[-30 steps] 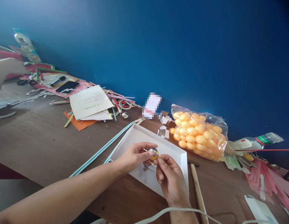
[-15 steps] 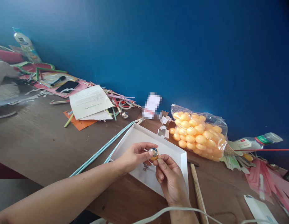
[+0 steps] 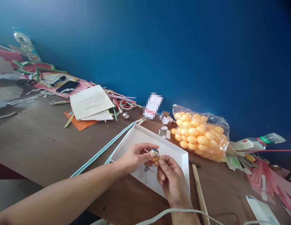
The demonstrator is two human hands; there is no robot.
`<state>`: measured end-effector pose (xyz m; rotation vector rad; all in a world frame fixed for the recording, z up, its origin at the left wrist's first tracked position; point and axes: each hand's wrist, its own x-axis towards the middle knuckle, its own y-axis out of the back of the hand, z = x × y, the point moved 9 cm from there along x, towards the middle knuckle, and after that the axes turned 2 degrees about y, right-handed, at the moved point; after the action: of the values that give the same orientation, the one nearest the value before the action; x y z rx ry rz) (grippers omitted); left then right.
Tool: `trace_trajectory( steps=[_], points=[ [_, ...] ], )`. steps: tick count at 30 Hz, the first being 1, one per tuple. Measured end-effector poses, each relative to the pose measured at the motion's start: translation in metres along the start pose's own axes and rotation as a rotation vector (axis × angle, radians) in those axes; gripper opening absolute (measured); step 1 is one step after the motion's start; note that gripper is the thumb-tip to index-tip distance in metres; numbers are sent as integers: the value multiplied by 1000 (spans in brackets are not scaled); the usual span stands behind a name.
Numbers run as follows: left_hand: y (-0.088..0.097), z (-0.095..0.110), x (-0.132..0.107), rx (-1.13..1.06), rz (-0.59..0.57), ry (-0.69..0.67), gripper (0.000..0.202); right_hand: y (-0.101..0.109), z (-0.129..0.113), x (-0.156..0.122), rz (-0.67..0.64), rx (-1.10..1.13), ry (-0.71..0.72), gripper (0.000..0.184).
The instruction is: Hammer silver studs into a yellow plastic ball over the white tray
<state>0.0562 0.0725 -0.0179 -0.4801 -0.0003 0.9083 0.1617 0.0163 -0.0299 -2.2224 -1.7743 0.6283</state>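
Observation:
My left hand (image 3: 133, 157) grips a small shiny ball (image 3: 155, 154) between thumb and fingers. The ball is mirror-like silver on top and orange-yellow on its lower side. Thumb and forefinger of my right hand (image 3: 170, 172) are pinched together against the ball's lower right edge. Whatever lies between those fingertips is too small or hidden to name. Both hands are over a shallow white box (image 3: 176, 151). Inside it, partly covered by my hands, lie several tiny silver metal pieces (image 3: 147, 168).
A clear bag of orange balls (image 3: 199, 134) lies right of the box. Beside it is a wooden-handled tool (image 3: 200, 193). Light blue rods (image 3: 105, 147) extend leftward. Papers (image 3: 91, 101), a phone (image 3: 68, 87) and scissors (image 3: 27, 81) lie farther left, near another person's blurred hand (image 3: 3, 67).
My hands and the ball have hardly moved. At the far left, the other person's hand has drawn back from the scissors.

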Motion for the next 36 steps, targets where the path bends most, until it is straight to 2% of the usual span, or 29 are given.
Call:
trace_trajectory(
  steps=[26, 36],
  points=[
    [-3, 3, -1, -47, -13, -3, 47, -2, -1, 1, -39, -41, 14, 14],
    [-2, 1, -1, -33, 4, 24, 52, -3, -1, -2, -38, -50, -1, 19]
  ],
)
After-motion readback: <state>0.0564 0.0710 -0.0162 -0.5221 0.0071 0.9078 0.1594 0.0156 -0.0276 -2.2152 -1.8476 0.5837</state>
